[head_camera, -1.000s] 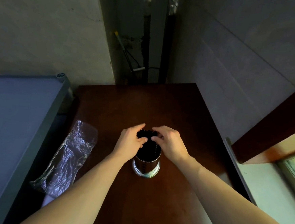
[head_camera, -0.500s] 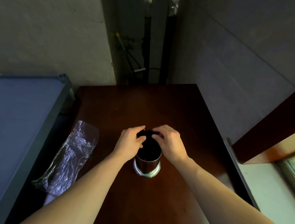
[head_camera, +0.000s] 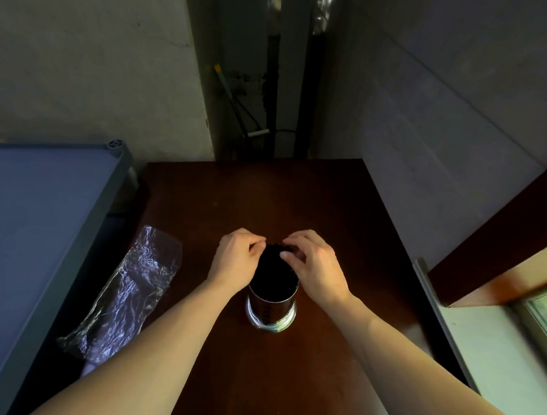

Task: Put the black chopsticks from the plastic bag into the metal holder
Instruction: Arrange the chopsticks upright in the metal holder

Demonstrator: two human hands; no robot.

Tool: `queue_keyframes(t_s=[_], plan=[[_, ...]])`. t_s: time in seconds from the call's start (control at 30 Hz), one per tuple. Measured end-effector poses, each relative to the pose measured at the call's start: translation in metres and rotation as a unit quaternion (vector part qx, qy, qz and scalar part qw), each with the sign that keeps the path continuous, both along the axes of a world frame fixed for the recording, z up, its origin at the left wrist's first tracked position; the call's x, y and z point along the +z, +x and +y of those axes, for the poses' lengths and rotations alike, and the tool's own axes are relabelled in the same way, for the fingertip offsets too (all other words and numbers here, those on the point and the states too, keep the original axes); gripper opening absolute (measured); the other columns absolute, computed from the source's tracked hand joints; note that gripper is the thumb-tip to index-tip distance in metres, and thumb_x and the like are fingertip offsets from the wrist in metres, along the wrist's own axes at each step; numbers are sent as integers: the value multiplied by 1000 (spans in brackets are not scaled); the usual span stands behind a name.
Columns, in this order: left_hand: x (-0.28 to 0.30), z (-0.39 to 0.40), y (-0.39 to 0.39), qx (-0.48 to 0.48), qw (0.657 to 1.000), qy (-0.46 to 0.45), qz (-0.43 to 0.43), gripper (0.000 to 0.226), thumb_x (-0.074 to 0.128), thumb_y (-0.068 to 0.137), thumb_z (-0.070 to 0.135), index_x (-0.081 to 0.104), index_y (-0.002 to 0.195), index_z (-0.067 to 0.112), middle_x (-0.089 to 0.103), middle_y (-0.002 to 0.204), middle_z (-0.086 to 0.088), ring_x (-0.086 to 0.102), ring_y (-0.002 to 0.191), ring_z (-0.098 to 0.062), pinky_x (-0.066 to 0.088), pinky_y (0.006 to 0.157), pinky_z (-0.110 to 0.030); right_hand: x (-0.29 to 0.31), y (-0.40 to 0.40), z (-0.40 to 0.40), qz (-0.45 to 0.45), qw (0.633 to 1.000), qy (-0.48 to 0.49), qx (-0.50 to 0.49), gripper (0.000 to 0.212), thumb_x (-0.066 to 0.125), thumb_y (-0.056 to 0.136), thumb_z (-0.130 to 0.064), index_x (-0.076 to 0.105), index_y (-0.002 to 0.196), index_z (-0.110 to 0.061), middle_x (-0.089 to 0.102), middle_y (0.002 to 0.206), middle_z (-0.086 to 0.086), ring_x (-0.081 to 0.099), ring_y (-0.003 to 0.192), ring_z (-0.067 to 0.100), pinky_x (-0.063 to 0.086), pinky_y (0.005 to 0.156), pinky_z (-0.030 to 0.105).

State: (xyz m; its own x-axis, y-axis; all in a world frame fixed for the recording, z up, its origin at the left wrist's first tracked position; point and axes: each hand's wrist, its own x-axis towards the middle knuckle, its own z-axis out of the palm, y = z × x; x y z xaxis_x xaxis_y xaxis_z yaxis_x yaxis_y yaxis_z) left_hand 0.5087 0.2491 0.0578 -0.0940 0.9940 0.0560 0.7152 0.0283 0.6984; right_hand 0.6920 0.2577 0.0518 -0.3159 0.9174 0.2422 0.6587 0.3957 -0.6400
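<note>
Where a dark wooden table meets grey walls, the metal holder stands mid-surface, black chopsticks inside, their shafts lost in shadow. Left hand and right hand pinch their tops. An empty plastic bag overhangs the left edge.

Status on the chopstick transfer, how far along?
Nearly done, it seems. The crumpled clear plastic bag lies flat at the left of the dark wooden table, apparently empty. The bundle of black chopsticks already stands in the shiny cylindrical metal holder. In hand: the left hand and right hand touch the chopstick tops, seemingly tidying them. Left: letting go.
</note>
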Motion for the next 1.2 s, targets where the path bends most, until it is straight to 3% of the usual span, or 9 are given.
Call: queue_keyframes(t_s=[0.1,0.2,0.33,0.53,0.67,0.87,1.2], plan=[[-2,-1,1,1,1000,-15,-13,31,57,101,19,67,131,15,66,127,-5,66,110,-17,53,91,-24,-1,0,0,-12,1000,-9,7,32,63,100,-20,67,130,-9,64,126,3,61,102,11,49,85,17],[-3,-3,5,6,999,-29,-36,35,57,102,20,61,137,18,68,129,-6,71,104,-21,59,92,-35,-1,-1,0,-23,1000,-13,11,33,58,103,-18,65,133,-8,66,127,7,62,117,20,54,96,32],[-5,-2,8,14,999,-38,-23,33,54,103,23,63,135,19,71,123,-9,70,105,-28,59,92,-42,-1,-3,2,-32,999,10,-2,26,59,102,-16,72,122,-6,70,120,8,64,113,22,53,95,33],[-2,-5,7,7,999,-28,-20,34,54,103,23,62,136,21,69,127,-6,72,102,-24,59,92,-38,-2,-3,5,-47,999,12,-3,20,61,101,-21,74,111,-10,67,118,3,60,112,20,53,92,36],[0,-6,6,-5,1000,-16,-23,34,54,103,18,63,135,18,62,134,-5,67,112,-23,58,94,-41,-1,-3,5,-74,997,23,7,20,61,101,-24,74,109,-12,63,123,3,58,113,21,54,89,37],[3,-7,5,-9,1000,3,3,32,54,102,16,65,133,15,63,133,-4,60,123,-19,50,101,-28,4,-5,7,-103,994,29,17,26,64,99,-26,72,119,-13,59,122,5,54,109,23,54,86,39],[2,-9,7,-21,999,3,24,32,54,102,17,65,132,15,60,132,0,57,122,-17,49,99,-26,5,-6,11,-152,982,81,72,24,57,103,-17,73,119,-8,64,113,9,56,98,24,53,85,36]])
